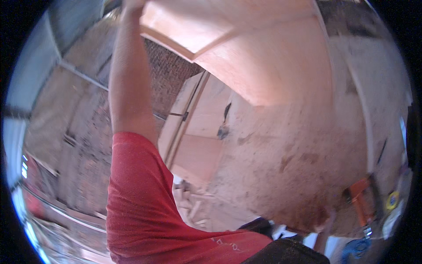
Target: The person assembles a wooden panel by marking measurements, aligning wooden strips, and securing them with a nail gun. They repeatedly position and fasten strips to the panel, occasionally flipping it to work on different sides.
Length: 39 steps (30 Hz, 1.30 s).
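Head view: the L hand [134, 3] is cut off by the top edge, w/ the arm stretched straight out. It is placed at the near L side of a big pale wood panel [285, 57], prob. so that the panel can be steadied from its edge, the far side being a long reach. Fingers aren't shown, so how far the grip is closed, or whether the panel is really held, can't be told.

The panel is seen at upper centre, over the far part of the worktop [268, 154]; a raised strip [171, 44] is seen along its L part, prob. as stiffening. Whether it's lifted or rested on the worktop can't be told, as its lower edge is blurred.

The R hand [326, 220] is only made out as a blur low down, near the worktop's near edge; its grip can't be told, nor if anything is held.

A brush [223, 127] is left on the worktop, L of centre, prob. for dust. An orange tool [361, 200] & yellow roll [392, 200] are set at the R side, prob. so they're out of the way but within reach.
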Motion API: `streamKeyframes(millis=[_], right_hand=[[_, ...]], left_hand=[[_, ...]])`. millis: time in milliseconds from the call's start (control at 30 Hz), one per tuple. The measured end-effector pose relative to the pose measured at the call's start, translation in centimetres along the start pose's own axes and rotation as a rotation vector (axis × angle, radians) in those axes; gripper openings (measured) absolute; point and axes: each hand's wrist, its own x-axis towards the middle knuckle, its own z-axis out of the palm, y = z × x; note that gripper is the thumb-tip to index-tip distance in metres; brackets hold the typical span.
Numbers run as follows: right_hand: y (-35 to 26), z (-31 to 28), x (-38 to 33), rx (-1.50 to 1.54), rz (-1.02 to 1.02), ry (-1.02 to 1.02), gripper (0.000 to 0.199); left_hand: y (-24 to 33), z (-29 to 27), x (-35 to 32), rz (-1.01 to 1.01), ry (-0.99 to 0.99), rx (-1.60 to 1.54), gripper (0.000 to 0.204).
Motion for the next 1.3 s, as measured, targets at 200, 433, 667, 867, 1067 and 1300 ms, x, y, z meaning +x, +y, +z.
streamKeyframes(millis=[200, 433, 667, 867, 1067, 1300], right_hand=[[-4.6, -2.0, 6.2, 0.027, 0.260, 0.014, 0.023], [-24.6, -28.2, 27.1, -0.095, -0.607, 0.775, 0.027], [-47.7, -41.6, 37.2, -0.533, -0.954, 0.838, 0.067], [-51.8, -43.9, 42.6, -0.759, -0.830, 0.690, 0.074], [-51.3, -43.8, 42.7, -0.504, -0.730, 0.567, 0.062], [-50.7, -44.5, 44.1, -0.505, -0.771, 0.602, 0.060]], left_hand=[[2.8, -0.3, -5.0, 0.278, 0.236, 0.454, 0.055], [8.4, 1.7, -8.0, 0.091, 0.420, 0.562, 0.090], [10.9, -0.4, -14.4, 0.002, 0.310, 0.588, 0.089], [11.7, -2.1, -17.0, 0.188, 0.404, 0.388, 0.090], [11.4, -5.2, -25.8, 0.188, 0.611, 0.059, 0.077], [-4.4, 7.3, -42.8, -0.569, 0.719, -0.345, 0.093]])
